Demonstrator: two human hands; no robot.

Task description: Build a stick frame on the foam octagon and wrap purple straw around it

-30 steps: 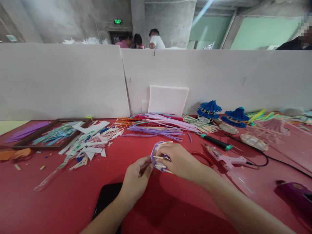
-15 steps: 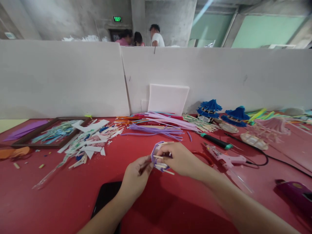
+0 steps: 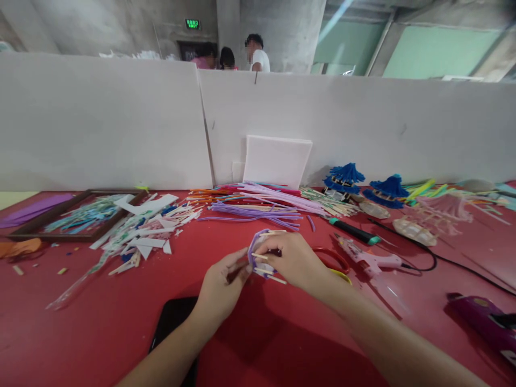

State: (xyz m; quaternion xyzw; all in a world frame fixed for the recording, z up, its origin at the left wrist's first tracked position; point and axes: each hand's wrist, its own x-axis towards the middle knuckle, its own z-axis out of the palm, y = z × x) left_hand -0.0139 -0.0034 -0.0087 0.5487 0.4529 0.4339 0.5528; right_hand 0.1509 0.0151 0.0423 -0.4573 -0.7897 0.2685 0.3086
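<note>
Above the red table, my left hand (image 3: 226,277) grips the left edge of a small white piece with a purple rim (image 3: 250,248); several short pale wooden sticks jut out of it to the right. My right hand (image 3: 291,259) reaches over the piece from the right. Its thumb and fingertips pinch one short wooden stick (image 3: 260,256) against the inside of the piece. Another stick (image 3: 277,279) sticks out below my right fingers. Part of the piece is hidden behind my right hand.
Behind lie purple pipe cleaners (image 3: 258,212). On the right are red-handled scissors (image 3: 336,259), a pink glue gun (image 3: 377,262), a soldering-iron-like tool (image 3: 355,231) and blue-roofed models (image 3: 344,177). Paper scraps (image 3: 151,231) lie left, a black phone (image 3: 171,322) under my left forearm.
The view has shifted slightly. Both hands still hold the piece in nearly the same pose, and a yellow part of the scissors' handles now shows beside my right wrist.
</note>
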